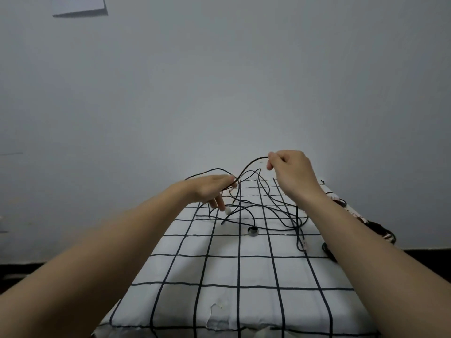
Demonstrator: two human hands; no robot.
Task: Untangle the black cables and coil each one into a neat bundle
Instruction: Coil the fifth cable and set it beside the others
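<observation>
Black cables (253,211): lay as one loose tangle on the checked cloth (239,269), centre of frame, with several loops lifted off the surface; not coiled anywhere.
Left hand (210,189): pinched a cluster of strands between thumb and forefinger at centre frame, just above the cloth, with the other fingers pointing down, tips beside a white plug end (227,211).
Right hand (290,172): closed, gripping a single strand between thumb and forefinger; held higher, right of centre.
Raised strand: arched from the right-hand grip down to the left-hand pinch.
Cables relative to hands: mostly below and between both hands, spilling toward the right of frame.
Small round metal piece (252,231): sat on the cloth at the lower edge of the tangle; could not tell whether joined to a cable.
Step in hand (judged): untangling, early; drawing one strand up and out of the knot with the rest pinned.
Next move (judged): called for tracing the raised strand to its nearest crossing and feeding it through, not pulling hard; tension likely to tighten the knot.
Progress (judged): nothing bundled; all coiling outstanding.
</observation>
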